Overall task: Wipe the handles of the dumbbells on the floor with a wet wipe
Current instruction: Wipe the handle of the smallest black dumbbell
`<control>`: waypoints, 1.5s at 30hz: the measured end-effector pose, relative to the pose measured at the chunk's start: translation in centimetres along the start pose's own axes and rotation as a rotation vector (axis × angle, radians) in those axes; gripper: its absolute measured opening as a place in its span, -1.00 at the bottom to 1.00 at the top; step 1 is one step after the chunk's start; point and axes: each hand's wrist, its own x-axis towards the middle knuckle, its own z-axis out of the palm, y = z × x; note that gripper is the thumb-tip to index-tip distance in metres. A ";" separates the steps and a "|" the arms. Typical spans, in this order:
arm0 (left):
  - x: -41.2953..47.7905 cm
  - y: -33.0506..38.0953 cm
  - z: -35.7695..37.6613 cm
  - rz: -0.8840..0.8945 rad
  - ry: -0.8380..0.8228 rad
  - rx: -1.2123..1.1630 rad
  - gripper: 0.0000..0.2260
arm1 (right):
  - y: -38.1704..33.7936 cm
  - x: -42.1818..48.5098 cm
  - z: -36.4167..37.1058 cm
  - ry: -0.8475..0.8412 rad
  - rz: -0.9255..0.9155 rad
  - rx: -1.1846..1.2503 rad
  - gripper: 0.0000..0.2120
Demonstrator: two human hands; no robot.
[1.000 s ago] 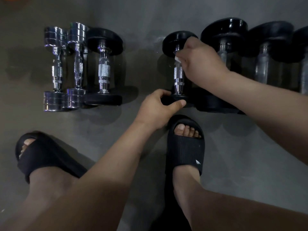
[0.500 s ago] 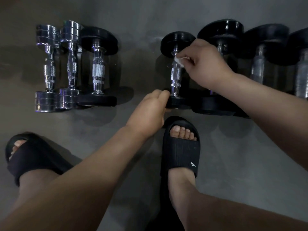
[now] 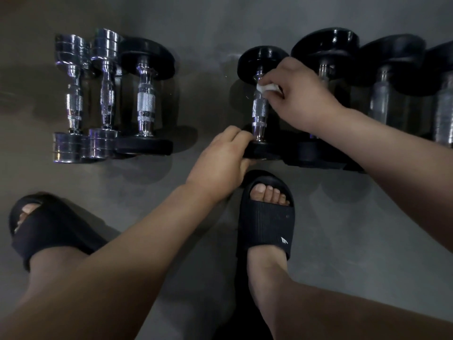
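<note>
While the left hand [image 3: 220, 165] grips the near black plate of the small dumbbell [image 3: 255, 60] on the grey floor [image 3: 343, 229], the right hand [image 3: 299, 94] pinches the white wet wipe [image 3: 267, 87] against its handle [image 3: 260, 111], far end.

Left forearm reaches up from lower left, left grip [image 3: 220, 160] knuckles-up, fingers curled over the near head of a dumbbell [image 3: 261, 109]; right forearm enters from the right edge, right grip [image 3: 299, 94] pinching a wet wipe [image 3: 267, 87] at its fingertips (both arms bare).
</note>
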 end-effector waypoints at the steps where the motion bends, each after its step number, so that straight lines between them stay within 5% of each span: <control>1: 0.0 -0.5 -0.1 0.002 -0.007 -0.070 -0.64 | 0.1 -0.1 0.0 0.002 0.007 0.011 -0.77; 7: -0.2 -0.6 0.5 -0.044 0.026 -0.149 -0.63 | 0.1 0.1 0.2 0.009 -0.034 0.004 -0.79; 13: 0.1 -0.5 0.5 0.019 -0.006 0.038 -0.70 | 0.1 -1.6 -0.4 -0.152 -0.190 0.051 -0.84; 21: 0.1 0.5 0.5 0.008 -0.011 0.116 -0.74 | 0.2 0.1 -0.6 -0.038 -0.051 0.043 -0.81; 27: -0.1 0.2 0.5 0.001 0.015 0.056 -0.72 | -0.6 -1.3 -0.8 -0.289 -0.342 -0.033 -0.84; 33: -0.3 -1.1 1.0 -0.048 0.057 -0.105 -0.61 | -1.2 0.5 -0.3 -0.217 -0.239 -0.238 -0.81; 45: -0.7 -1.1 1.3 -0.130 0.158 -0.227 -0.58 | -1.3 -0.4 -0.3 -0.306 -0.368 -0.171 -0.83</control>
